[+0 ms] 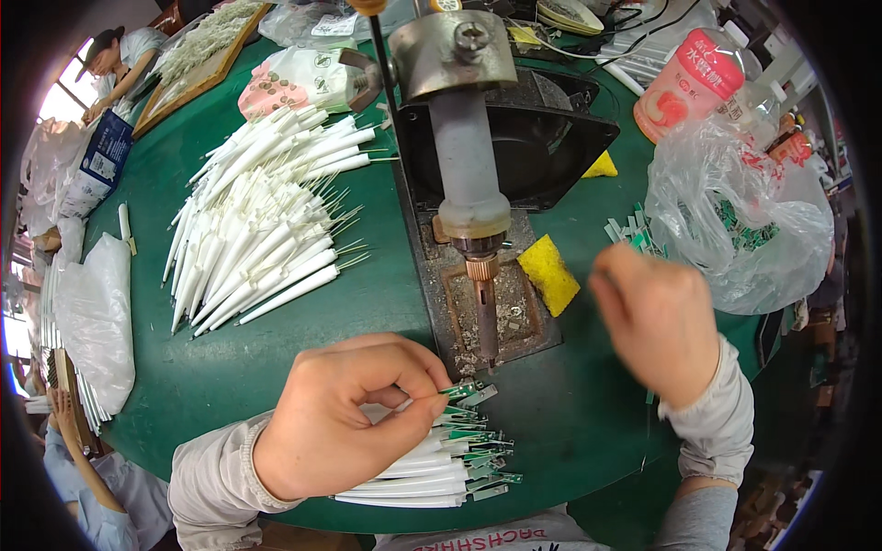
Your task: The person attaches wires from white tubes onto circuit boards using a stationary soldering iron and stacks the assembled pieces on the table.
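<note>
My left hand (pixel 344 418) is closed in a pinch on a small green circuit board (pixel 459 390), just below the tip of an upright soldering iron (pixel 488 340). Under that hand lies a stack of white tubes (pixel 413 482) with green boards and metal tabs at their right ends. My right hand (pixel 657 321), smeared by motion, is over the table at the right, beside a small pile of green and silvery strips (pixel 634 230). Whether its fingers hold anything cannot be made out. A larger heap of white tubes with thin wire leads (pixel 262 230) lies to the left.
The iron hangs over a dirty metal tray (pixel 528 344), with a yellow sponge (pixel 549 275) beside it and a black fan housing (pixel 533 151) behind. At right are a clear bag of green parts (pixel 735 220) and a pink-labelled bottle (pixel 689 83). Other people sit at far left.
</note>
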